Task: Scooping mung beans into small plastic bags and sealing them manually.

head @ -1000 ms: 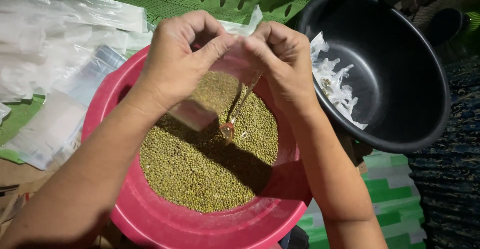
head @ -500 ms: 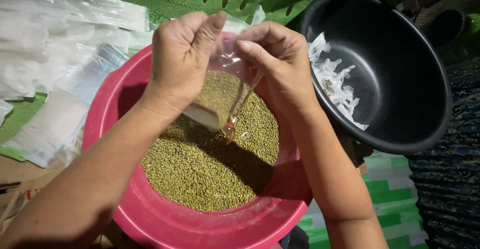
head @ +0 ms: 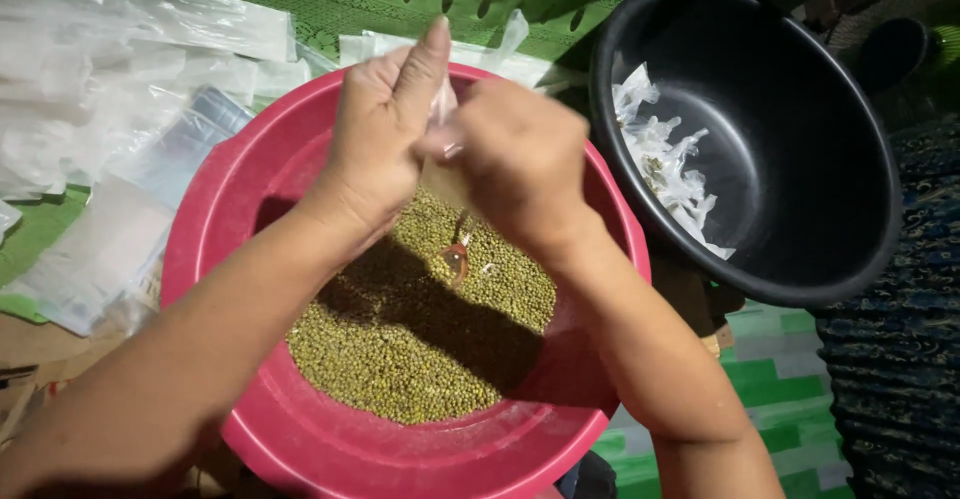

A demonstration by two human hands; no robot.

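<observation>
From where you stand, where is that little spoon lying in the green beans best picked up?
By the handle of the spoon, coming from above: it sticks up out of the green beans while its bowl lies low among them. Both hands hover just above it.

Both hands, left hand [head: 385, 134] and right hand [head: 515, 159], pinch a small clear bag [head: 440, 109] above the pink basin [head: 300, 439] of green beans [head: 410, 339], centre frame.

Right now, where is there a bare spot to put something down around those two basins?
Free: the black basin floor right of its heap of tied bags, and the green mat below that basin. Crowded: plastic bags cover the left; the red basin holds green beans under both hands.
</observation>
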